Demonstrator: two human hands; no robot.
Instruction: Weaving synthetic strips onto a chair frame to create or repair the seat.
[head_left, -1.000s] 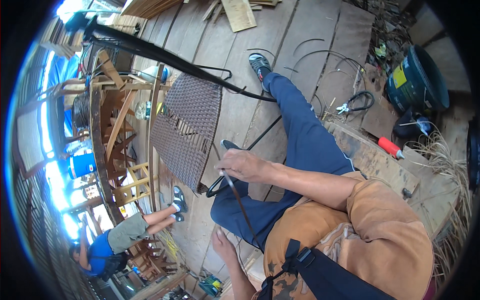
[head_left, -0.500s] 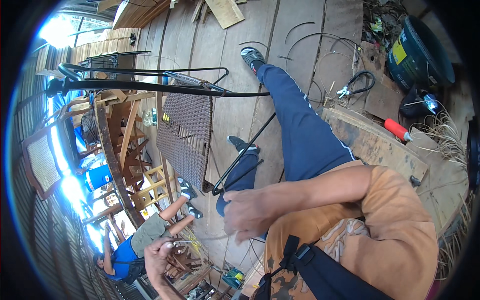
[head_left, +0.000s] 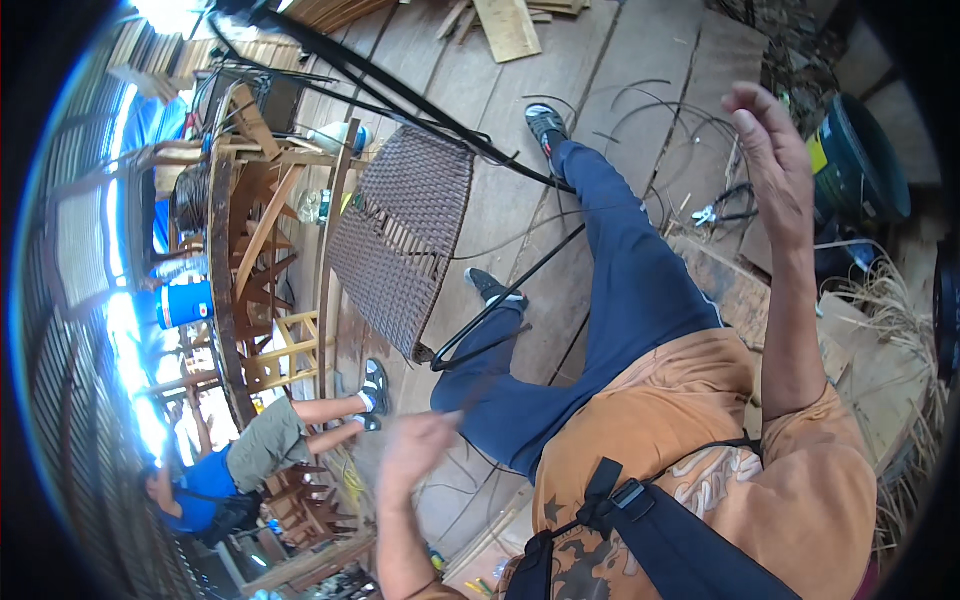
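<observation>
- Left hand (head_left: 415, 450) is blurred; fingers seem pinched on a dark strand (head_left: 505, 310) running to the woven panel (head_left: 400, 235).
- Right hand (head_left: 765, 150) is raised, open, empty.
- Risk: the taut strand could slip or whip, loosening the weave.

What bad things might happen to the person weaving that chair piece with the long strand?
The left hand looks blurred while pulling a thin dark strand from the woven panel; a hard tug might snap it or whip it toward the face. Loose curved strands lie on the plank floor near the outstretched shoe, so a foot may snag. The right hand is raised, open and holds nothing, so the panel is not steadied.
</observation>
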